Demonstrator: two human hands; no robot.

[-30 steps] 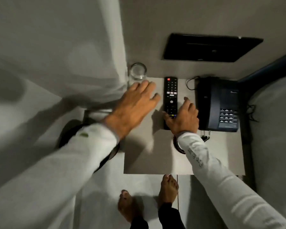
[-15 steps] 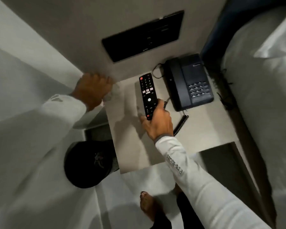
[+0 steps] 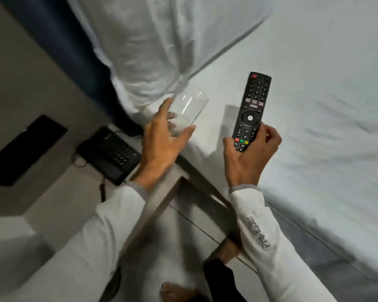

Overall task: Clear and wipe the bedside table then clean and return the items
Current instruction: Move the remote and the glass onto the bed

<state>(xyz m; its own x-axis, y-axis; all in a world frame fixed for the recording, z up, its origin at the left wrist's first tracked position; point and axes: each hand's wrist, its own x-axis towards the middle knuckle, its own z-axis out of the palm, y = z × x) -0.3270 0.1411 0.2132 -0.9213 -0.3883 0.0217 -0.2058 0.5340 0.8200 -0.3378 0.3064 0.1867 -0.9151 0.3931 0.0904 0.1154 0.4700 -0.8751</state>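
My left hand (image 3: 162,144) grips a clear drinking glass (image 3: 189,107), tilted and held over the edge of the white bed (image 3: 314,116). In my right hand (image 3: 247,158) is a black TV remote (image 3: 252,111), gripped at its lower end with the buttons facing up, above the bed sheet. The grey bedside table (image 3: 59,199) lies at lower left, with a black telephone (image 3: 109,156) still standing on it by the bed.
A white pillow (image 3: 151,46) lies at the head of the bed against a dark blue headboard (image 3: 59,40). A black panel (image 3: 24,151) is set in the wall by the table. My bare feet (image 3: 229,250) stand on the floor between table and bed.
Both hands lifted off the table and swung right over the bed. The left hand took hold of the glass; the right carried the remote away. My view turned toward the bed.
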